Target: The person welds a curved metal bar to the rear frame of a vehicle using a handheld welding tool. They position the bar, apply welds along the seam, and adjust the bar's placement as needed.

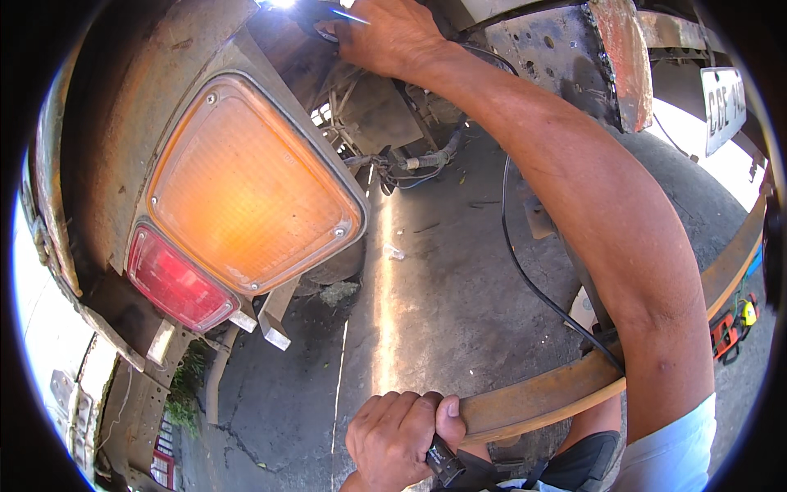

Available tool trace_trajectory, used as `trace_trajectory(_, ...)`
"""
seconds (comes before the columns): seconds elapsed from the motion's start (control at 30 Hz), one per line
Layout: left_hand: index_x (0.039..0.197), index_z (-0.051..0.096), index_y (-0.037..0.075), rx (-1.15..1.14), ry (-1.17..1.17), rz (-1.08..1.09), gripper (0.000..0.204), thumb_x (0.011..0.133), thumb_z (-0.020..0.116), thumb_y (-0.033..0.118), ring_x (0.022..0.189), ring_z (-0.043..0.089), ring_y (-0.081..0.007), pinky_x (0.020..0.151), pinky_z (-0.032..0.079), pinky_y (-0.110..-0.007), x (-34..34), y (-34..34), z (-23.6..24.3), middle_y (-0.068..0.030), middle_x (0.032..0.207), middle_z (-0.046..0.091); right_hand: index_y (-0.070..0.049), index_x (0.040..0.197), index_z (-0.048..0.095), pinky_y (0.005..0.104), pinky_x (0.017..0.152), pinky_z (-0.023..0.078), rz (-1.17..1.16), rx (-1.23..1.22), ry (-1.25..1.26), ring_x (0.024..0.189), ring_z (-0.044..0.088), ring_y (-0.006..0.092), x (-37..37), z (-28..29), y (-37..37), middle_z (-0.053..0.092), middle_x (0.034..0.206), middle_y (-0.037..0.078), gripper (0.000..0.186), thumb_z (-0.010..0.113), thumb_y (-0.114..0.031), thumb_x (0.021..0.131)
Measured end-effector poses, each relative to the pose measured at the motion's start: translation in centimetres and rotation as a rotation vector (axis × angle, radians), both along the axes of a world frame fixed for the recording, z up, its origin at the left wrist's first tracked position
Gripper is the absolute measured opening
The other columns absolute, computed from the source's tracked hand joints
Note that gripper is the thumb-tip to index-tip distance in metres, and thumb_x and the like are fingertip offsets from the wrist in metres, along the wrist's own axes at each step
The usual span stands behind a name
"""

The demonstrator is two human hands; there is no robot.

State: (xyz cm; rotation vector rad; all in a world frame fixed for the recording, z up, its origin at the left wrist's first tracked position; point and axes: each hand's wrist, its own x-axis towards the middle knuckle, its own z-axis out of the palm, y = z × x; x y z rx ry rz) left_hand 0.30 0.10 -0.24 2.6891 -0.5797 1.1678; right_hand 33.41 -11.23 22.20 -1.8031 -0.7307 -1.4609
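Observation:
My left hand point(398, 435) at the lower middle is closed around a black cylindrical object point(445, 463), beside a rusty curved steel bar point(541, 398). My right arm reaches up to the top, where my right hand point(377, 37) is closed on a small black item point(321, 23) beside a bright glint; its exact shape is unclear. Just left of that arm is a vehicle's rear lamp, with a large amber lens point(250, 193) above a red lens point(180, 279). A black cable point(529, 279) hangs down behind my right forearm to the bar.
Rusty body panels point(115, 148), a perforated metal plate point(553, 70) and a white number plate point(720, 111) surround the work. Wiring and a pipe point(434, 160) hang underneath, over a concrete floor point(426, 295). Orange and yellow items point(734, 328) sit at the far right.

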Motion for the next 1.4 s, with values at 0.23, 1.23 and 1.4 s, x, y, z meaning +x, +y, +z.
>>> trace_trajectory(0.23, 0.079, 0.070, 0.007, 0.003, 0.025, 0.020, 0.017, 0.095, 0.073, 0.012, 0.057, 0.062, -0.0345, 0.056, 0.050, -0.046, -0.2, 0.0, 0.1, -0.0124, 0.066, 0.061, -0.011, 0.120, 0.080, 0.0484, 0.095, 0.062, -0.039, -0.115, 0.099, 0.109, 0.078, 0.0358, -3.0, -0.8, -0.7, 0.080, 0.115, 0.018, 0.037, 0.067, -0.039, 0.100)
trace_trajectory(1.23, 0.073, 0.072, 0.005, 0.050, -0.009, 0.090, 0.027, 0.096, 0.073, 0.021, 0.054, 0.061, -0.0320, 0.055, 0.049, -0.044, -0.1, 0.5, -1.2, -0.0108, 0.061, 0.063, 0.008, 0.121, 0.064, 0.0550, 0.101, 0.059, 0.017, 0.086, 0.306, 0.117, 0.071, 0.0487, -7.7, -6.2, -3.0, 0.067, 0.129, 0.032, 0.044, 0.062, -0.028, 0.096)
trace_trajectory(1.4, 0.076, 0.073, 0.004, 0.033, 0.006, 0.067, 0.026, 0.097, 0.072, 0.018, 0.055, 0.063, -0.0341, 0.056, 0.050, -0.046, -0.2, 0.1, -0.8, -0.0125, 0.063, 0.064, 0.008, 0.126, 0.062, 0.0541, 0.102, 0.059, 0.058, 0.178, 0.335, 0.118, 0.070, 0.0489, -7.3, -5.5, -3.6, 0.063, 0.135, 0.032, 0.041, 0.061, -0.025, 0.102)
